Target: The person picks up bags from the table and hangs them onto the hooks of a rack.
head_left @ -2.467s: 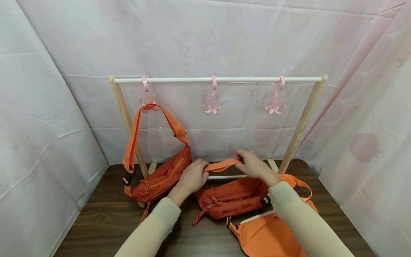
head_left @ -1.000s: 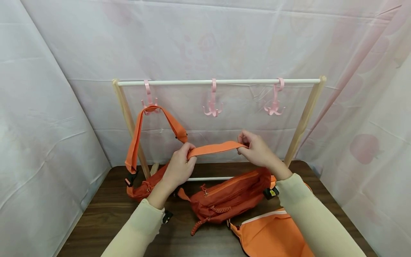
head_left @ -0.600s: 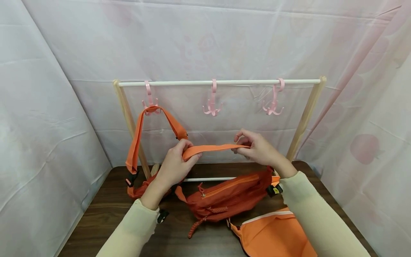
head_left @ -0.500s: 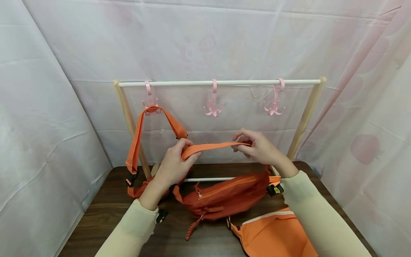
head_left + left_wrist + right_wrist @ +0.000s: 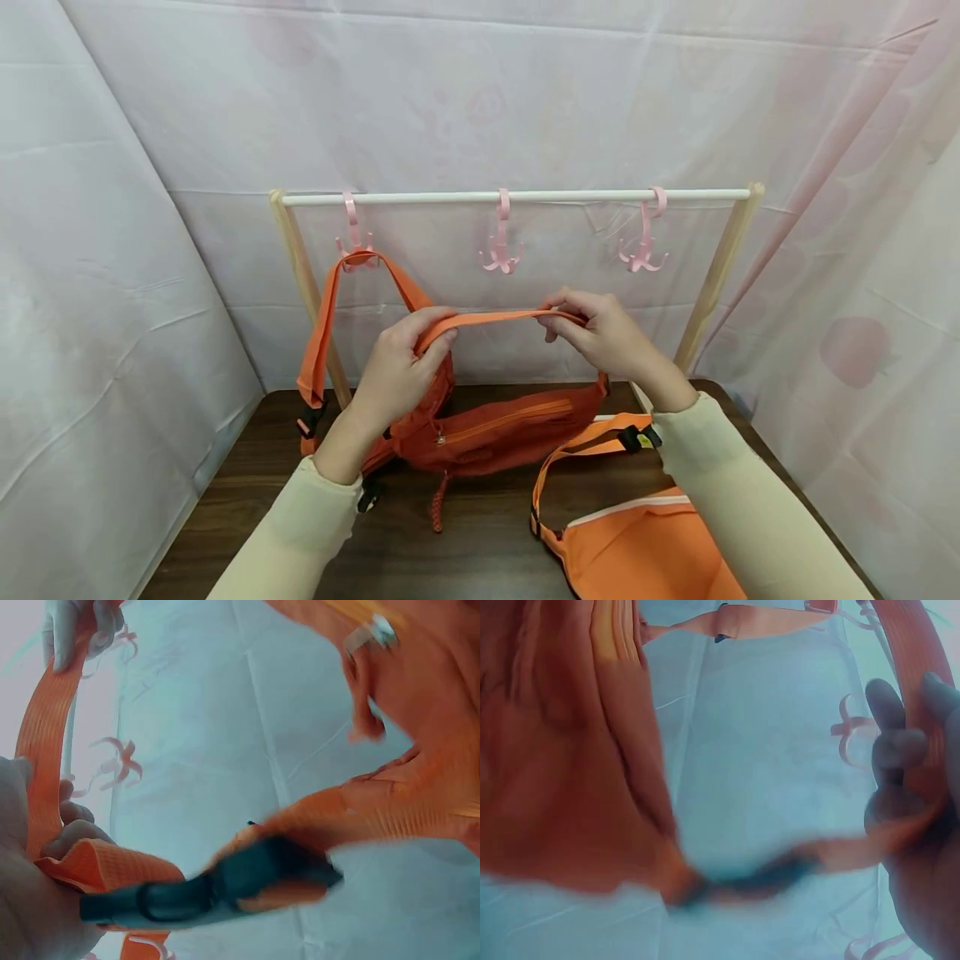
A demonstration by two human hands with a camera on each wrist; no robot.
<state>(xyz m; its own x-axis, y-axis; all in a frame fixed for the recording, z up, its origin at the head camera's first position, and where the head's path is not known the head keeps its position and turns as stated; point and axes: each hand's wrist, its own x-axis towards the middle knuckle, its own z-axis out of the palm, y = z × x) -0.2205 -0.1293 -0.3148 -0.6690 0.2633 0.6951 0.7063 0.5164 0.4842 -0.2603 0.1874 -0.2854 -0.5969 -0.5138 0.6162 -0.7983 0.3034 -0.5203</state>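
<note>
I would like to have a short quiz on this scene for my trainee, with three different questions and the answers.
1. True or false: the grips of the left hand and the right hand are on the same orange strap.
2. How many pink hooks hang on the white rail?
3. In the head view, which hook has a second strap looped over it? A) left B) middle C) right

Key: 1 true; 2 three; 3 A.
</note>
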